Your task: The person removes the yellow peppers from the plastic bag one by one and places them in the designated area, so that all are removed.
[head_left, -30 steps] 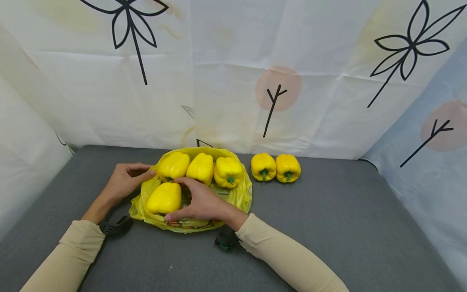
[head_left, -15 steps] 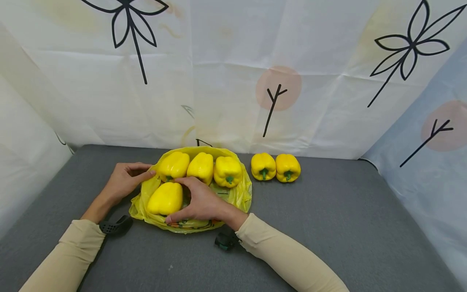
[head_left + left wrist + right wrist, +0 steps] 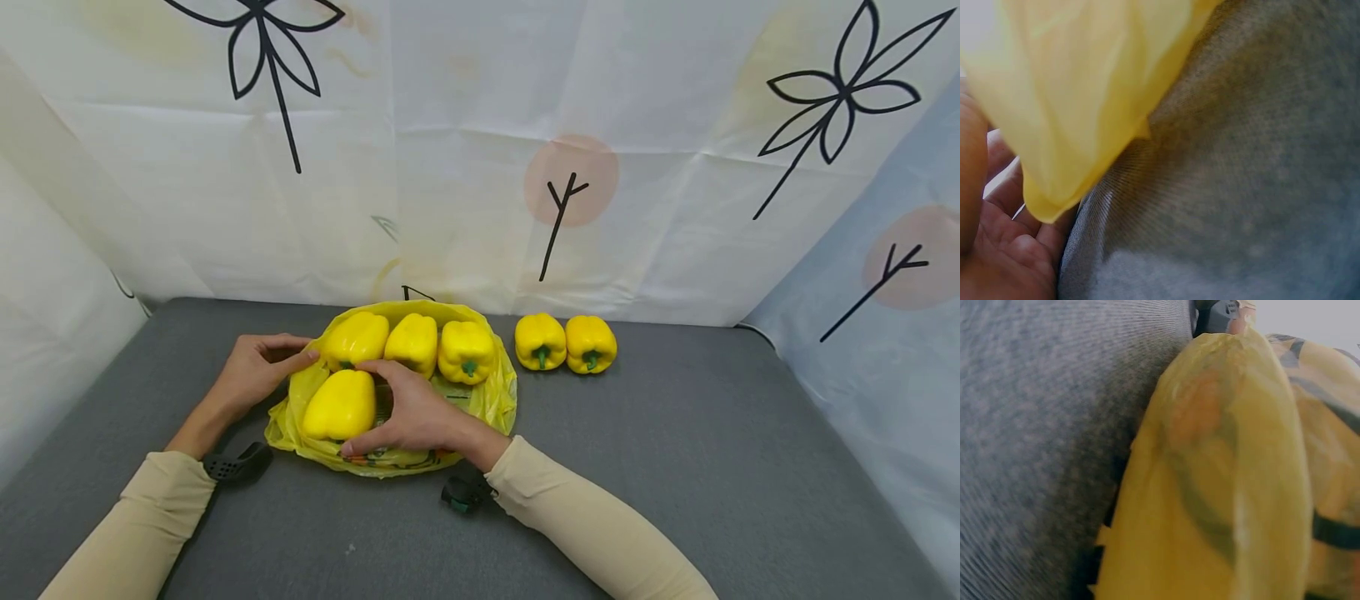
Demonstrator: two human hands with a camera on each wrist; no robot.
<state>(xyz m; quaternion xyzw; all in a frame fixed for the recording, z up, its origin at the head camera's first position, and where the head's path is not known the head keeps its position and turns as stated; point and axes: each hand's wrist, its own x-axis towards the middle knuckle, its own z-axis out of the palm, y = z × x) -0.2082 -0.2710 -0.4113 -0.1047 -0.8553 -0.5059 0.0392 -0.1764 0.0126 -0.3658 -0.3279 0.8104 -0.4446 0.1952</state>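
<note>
Peppers (image 3: pixel 467 353), yellow and glossy, stand three abreast along the far side of a yellow bag (image 3: pixel 498 404), and a front pepper (image 3: pixel 339 406) sits at the bag's near left. Its mouth gapes upward on the grey desk (image 3: pixel 675 458), the thin plastic folded low around the contents, which probably help pin the flimsy base. The left hand (image 3: pixel 262 371) pinches the left rim between thumb and fingers, likely to keep that side from sagging inward; the left wrist view shows a flap of film hanging across the fingers. The right hand (image 3: pixel 416 412) grips the front pepper from its right side, fingers curled behind and thumb in front, a hold that seems suited to guiding a smooth, rounded thing beside the back-left one. The two loose peppers (image 3: pixel 540 342) stand side by side, touching, just right of the bag on the desk, with their green stems facing the person, perhaps set there to be within easy reach. As for writing, orange and black print (image 3: pixel 420 460) shows on the bag's near side, and broad black strokes (image 3: pixel 1338 531) cross it in the right wrist view, but folds and blur leave no word readable. No brand can be made out on the black wrist device (image 3: pixel 461 495) under the right sleeve, nor any label on the peppers.
</note>
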